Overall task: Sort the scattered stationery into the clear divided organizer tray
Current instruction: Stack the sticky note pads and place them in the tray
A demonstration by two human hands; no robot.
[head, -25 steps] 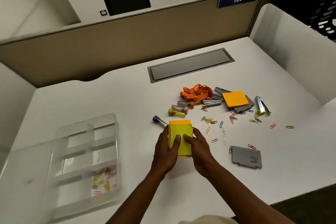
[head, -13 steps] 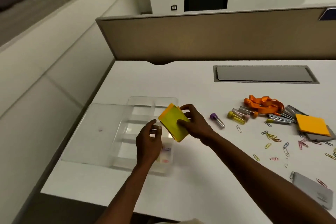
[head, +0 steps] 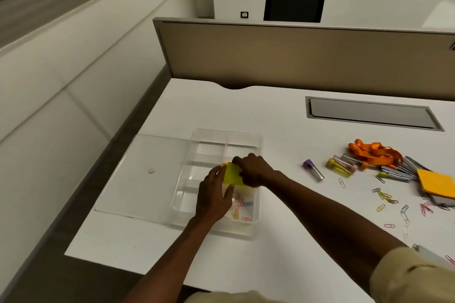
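Observation:
The clear divided organizer tray (head: 257, 139) sits on the white desk left of centre. My right hand (head: 253, 171) grips a yellow sticky-note pad (head: 231, 176) and holds it low inside a middle right compartment of the tray. Over the tray's near half my left hand (head: 214, 195) hovers with fingers spread, its fingertips at the pad's left edge. Several coloured paper clips (head: 242, 206) lie in the tray's near right compartment.
A clear lid (head: 147, 172) lies flat left of the tray. To the right are a purple-capped tube (head: 313, 170), a yellow tube (head: 337, 167), an orange lanyard (head: 374, 152), an orange note pad (head: 437, 183), and scattered clips (head: 384, 198). A cable hatch (head: 371, 113) lies behind.
Both hands carried the yellow pad leftward from the desk centre to the tray. The right hand has lowered it into a compartment; the left hand let go of it.

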